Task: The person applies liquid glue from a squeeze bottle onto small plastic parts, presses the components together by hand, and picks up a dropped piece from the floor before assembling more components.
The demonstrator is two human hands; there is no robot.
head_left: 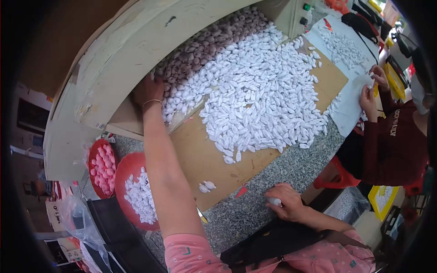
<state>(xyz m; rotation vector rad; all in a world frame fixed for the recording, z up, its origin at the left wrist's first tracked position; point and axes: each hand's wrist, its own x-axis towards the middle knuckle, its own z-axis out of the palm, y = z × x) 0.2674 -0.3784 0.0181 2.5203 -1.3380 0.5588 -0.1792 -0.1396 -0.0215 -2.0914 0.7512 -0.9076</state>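
My left arm stretches forward, and my left hand [149, 90] is inside the cardboard box, at the left end of the small white pieces [180, 98] heaped there. Shadow and the box wall hide its fingers. Low on the right, my right hand [289, 202] is closed around one small white piece [274, 201] just over the speckled grey tabletop. A broad spread of small white plastic-looking pieces [264, 95] lies on a brown cardboard sheet [223, 177]. Two or three more white pieces [207, 186] lie apart, near its front edge.
A red bowl [122, 182] of white pieces and a red bowl [94, 152] of pink pieces stand at left. A small red scrap [241, 191] lies on the granite tabletop [255, 182]. At right, a co-worker's hands [369, 98] hold something white over a pale sheet [337, 27].
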